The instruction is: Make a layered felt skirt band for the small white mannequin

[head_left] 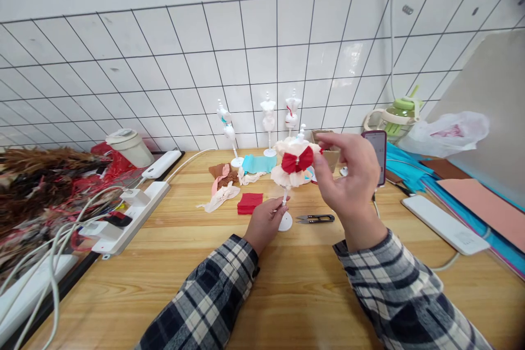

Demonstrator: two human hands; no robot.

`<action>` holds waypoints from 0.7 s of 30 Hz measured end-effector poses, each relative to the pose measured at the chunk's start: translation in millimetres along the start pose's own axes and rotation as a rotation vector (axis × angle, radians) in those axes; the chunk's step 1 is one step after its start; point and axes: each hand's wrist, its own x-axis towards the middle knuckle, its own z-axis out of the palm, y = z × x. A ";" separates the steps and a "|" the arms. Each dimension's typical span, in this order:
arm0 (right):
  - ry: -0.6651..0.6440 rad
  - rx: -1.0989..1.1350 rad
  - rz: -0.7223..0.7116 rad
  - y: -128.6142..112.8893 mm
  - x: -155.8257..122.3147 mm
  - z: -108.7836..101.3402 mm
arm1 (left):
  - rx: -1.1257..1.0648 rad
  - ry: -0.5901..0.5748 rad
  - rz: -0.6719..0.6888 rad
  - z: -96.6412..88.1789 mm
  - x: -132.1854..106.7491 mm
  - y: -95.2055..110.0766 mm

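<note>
A pale wooden table (287, 290) fills the lower frame under a white tiled wall (205, 38), and at centre a person in plaid sleeves works on a doll-sized outfit. A heap of brown feathers (36, 175) and a white power strip (131, 210) crowd the left edge. Three bare white dress forms (269, 115) stand against the wall at upper centre.

The piece in hand, a miniature mannequin (284, 199), stands just right of centre with its round foot on the table. It wears a cream dress (289, 176) with a red bow (297, 161) at the chest. The left hand (264, 224) is closed around the thin stem just above the foot. The right hand (353, 175), raised beside it, appears to have thumb and forefinger pinched on the dress's right edge, though the contact itself is partly hidden.

Judged from the frame, the fitting goes best with the stem kept upright and still. The fabric should get only a light tug, so that the bow stays centred. Folded red felt (250, 203) lies just left of the stem. Black thread snips (315, 219) lie just right of the foot, within easy reach.
</note>
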 end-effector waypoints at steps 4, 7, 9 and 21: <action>0.139 0.050 0.087 11.3 -30.6 4.7 | -0.122 0.052 -0.078 -3.5 -1.5 -0.6; 0.125 0.103 0.147 20.8 -72.7 18.1 | -0.285 0.087 -0.140 -5.5 -3.2 -0.2; -0.046 0.119 0.139 21.8 -98.6 26.1 | -0.409 0.095 -0.209 -6.7 -4.2 0.0; -0.579 0.337 0.432 18.0 -127.2 47.8 | -0.442 0.108 -0.321 -7.6 -7.0 -8.1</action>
